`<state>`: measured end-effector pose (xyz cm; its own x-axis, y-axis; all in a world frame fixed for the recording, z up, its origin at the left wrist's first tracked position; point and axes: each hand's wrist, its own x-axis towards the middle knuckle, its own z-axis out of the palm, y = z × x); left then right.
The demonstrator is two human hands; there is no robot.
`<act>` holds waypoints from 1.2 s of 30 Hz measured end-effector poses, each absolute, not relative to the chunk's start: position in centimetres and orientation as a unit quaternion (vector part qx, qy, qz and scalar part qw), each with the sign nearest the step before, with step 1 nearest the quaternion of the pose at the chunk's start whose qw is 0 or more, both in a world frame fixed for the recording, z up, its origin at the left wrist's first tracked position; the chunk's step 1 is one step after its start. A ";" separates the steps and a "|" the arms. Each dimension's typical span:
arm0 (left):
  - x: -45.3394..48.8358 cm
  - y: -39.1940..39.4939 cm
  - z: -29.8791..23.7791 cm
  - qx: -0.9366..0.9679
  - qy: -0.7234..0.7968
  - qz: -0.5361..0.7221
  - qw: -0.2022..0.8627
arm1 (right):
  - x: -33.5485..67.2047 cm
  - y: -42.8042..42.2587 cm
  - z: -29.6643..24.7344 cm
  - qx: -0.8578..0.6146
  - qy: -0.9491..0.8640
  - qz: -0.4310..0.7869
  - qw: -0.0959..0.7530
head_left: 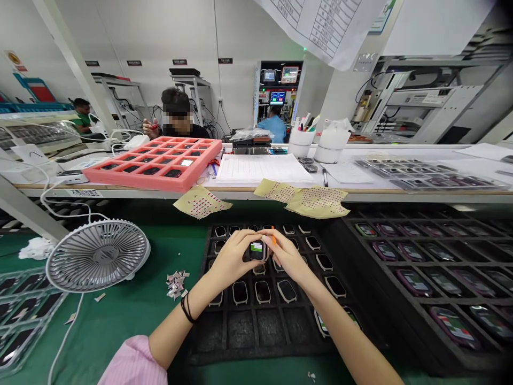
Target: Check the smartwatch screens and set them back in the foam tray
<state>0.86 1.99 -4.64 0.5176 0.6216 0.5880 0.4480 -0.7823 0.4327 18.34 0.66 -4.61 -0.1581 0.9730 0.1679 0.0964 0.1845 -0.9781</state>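
My left hand (238, 249) is closed around a smartwatch (257, 250) whose small screen is lit green and white. My right hand (285, 252) meets it at the watch's upper right side, its fingers closed on a thin orange stick-like tool (273, 236). Whether the tool's tip touches the watch is hidden by the fingers. Both hands are above a black foam tray (240, 327) with square compartments. Several pale-framed watches lie in its rows, such as a dark-screened watch (263, 292) just below my hands. Part of the tray is covered by my forearms.
A white fan (98, 256) stands left, near small scraps (176, 283) on the green mat. Another black tray (420, 321) holds dark red watches at right. Above, a shelf carries a pink foam tray (180, 179), papers (262, 168) and a pen cup (300, 143). A co-worker (176, 115) sits opposite.
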 end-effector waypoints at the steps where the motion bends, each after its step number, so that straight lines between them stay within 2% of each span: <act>1: 0.9 2.0 -4.7 0.869 0.311 0.370 0.109 | 18.4 0.5 -4.6 -0.447 -0.619 0.444 0.469; 4: 1.0 1.9 -4.9 0.879 0.325 0.338 0.092 | 18.5 0.1 -4.4 -0.457 -0.645 0.427 0.438; 11: 1.0 1.8 -4.9 0.873 0.339 0.343 0.067 | 18.7 0.2 -4.2 -0.426 -0.640 0.490 0.410; 15: 0.6 1.5 -4.2 0.858 0.298 0.410 0.079 | 19.1 0.2 -3.4 -0.351 -0.596 0.587 0.420; 18: 0.5 1.1 -3.7 0.849 0.267 0.449 0.076 | 19.4 0.1 -3.0 -0.295 -0.547 0.686 0.379; 21: 0.5 0.9 -3.6 0.851 0.243 0.459 0.080 | 19.4 0.2 -3.1 -0.266 -0.515 0.733 0.357; 27: 0.5 0.9 -3.6 0.861 0.249 0.434 0.092 | 19.1 0.5 -3.9 -0.263 -0.509 0.719 0.394; 36: 0.5 1.1 -3.8 0.859 0.236 0.450 0.065 | 18.3 -0.2 -3.6 -0.279 -0.506 0.710 0.402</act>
<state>0.52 1.08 -3.80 0.4842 0.4634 0.7422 0.3473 -0.8803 0.3230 18.34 -0.21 -3.57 -0.5213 0.8533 0.0114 -0.2890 -0.1640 -0.9432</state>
